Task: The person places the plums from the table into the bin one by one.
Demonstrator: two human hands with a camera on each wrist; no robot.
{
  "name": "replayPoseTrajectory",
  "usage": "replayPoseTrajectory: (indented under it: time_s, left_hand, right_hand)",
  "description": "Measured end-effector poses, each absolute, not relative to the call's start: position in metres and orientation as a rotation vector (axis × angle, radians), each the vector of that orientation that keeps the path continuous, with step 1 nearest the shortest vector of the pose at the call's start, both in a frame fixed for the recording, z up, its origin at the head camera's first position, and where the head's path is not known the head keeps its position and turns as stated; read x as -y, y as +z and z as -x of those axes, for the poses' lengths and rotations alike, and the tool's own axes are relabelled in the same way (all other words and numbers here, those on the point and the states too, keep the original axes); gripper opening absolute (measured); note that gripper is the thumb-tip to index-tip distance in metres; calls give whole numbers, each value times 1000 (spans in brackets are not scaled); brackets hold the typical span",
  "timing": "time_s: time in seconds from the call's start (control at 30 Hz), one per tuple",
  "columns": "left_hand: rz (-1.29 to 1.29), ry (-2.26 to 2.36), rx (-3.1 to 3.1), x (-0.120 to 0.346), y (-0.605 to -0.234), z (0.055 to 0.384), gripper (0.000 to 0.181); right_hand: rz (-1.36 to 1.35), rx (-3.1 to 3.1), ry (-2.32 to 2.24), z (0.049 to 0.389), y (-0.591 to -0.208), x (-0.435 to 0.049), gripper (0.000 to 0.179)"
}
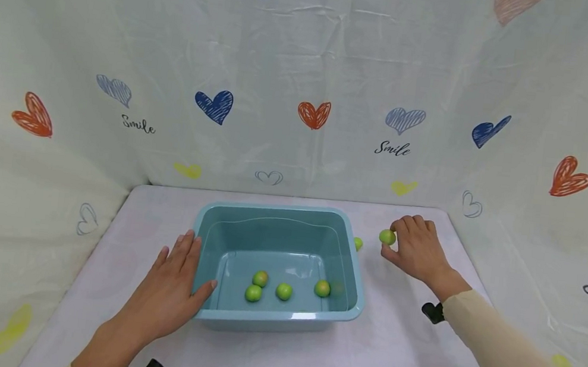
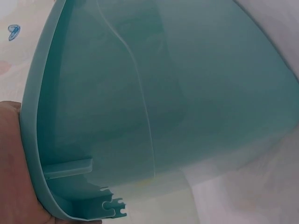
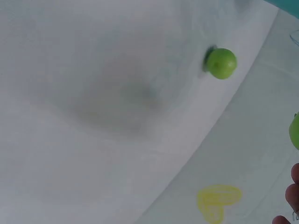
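In the head view, a light-blue plastic basin [image 1: 269, 318] stands on the table, with several small round green fruits [image 1: 284, 291] on its floor. My left hand [image 1: 167, 290] rests along the basin's left rim, fingers straight and thumb at the near corner. To the right of the basin, my right hand [image 1: 419, 247] pinches another small green fruit [image 1: 387, 237] between thumb and fingers, above the table. One more green fruit [image 1: 358, 243] lies beside the basin's right wall, partly hidden by the rim; the right wrist view shows that green fruit [image 3: 222, 63] whole.
A pale cloth covers the table [image 1: 383, 360]. Behind and on both sides hangs a white curtain [image 1: 360, 65] printed with hearts and the word "Smile". The left wrist view is mostly filled by the underside and outer wall of the basin [image 2: 201, 93].
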State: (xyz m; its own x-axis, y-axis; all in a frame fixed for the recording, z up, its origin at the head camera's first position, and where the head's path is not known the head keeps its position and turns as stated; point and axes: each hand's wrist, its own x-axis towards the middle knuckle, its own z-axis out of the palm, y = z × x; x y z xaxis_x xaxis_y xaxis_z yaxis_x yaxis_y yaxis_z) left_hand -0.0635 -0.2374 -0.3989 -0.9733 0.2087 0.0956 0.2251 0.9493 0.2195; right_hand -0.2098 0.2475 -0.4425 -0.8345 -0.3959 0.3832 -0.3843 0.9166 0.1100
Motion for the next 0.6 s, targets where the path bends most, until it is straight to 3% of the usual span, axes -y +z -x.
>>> replayPoseTrajectory:
  time_s: [0.6]
  left_hand:
    - [341, -375, 3038, 239, -398, 64, 87]
  right_hand:
    - [-897, 2446, 142, 208, -353, -168, 31]
